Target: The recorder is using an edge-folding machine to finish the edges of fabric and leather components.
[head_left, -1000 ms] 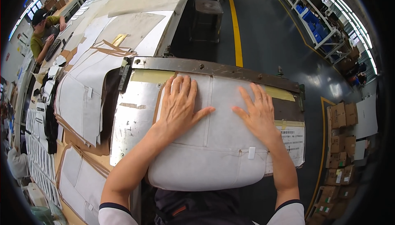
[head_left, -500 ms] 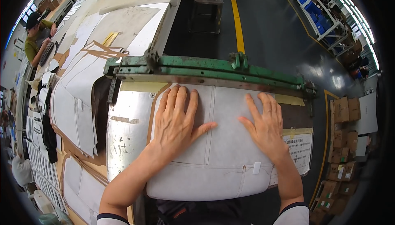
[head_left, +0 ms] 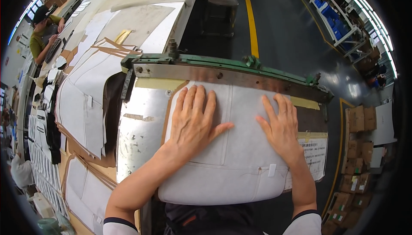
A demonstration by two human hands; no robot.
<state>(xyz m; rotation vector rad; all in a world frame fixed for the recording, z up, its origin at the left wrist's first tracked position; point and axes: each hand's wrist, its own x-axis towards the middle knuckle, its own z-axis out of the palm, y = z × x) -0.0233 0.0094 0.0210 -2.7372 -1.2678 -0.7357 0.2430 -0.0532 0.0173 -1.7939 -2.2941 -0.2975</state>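
My left hand [head_left: 195,121] lies spread on a pale grey stitched panel [head_left: 223,181], on its upper left part, thumb out toward the middle. My right hand [head_left: 279,123] rests with fingers apart on the panel's right side. The panel has seams, a brown left edge and a small white tab [head_left: 271,170]. It lies on a metal plate [head_left: 138,138] with yellow tape strips and a paper sheet [head_left: 312,160] at its right. Just beyond my fingertips runs a steel bar [head_left: 201,75] backed by a green machine beam [head_left: 223,62] with bolts.
To the left, a long worktable [head_left: 146,16] holds stacked panels [head_left: 81,106] and strips. A co-worker [head_left: 40,37] works with their hands at the upper left. A metal stool [head_left: 216,9] stands beyond the beam. Cardboard boxes [head_left: 356,119] and shelving with blue bins [head_left: 334,24] are on the right.
The green beam, mostly hidden one second ago, rose into full view half a second ago and now shows behind the steel bar. My hands stay on the panel, shifting slightly with the view.
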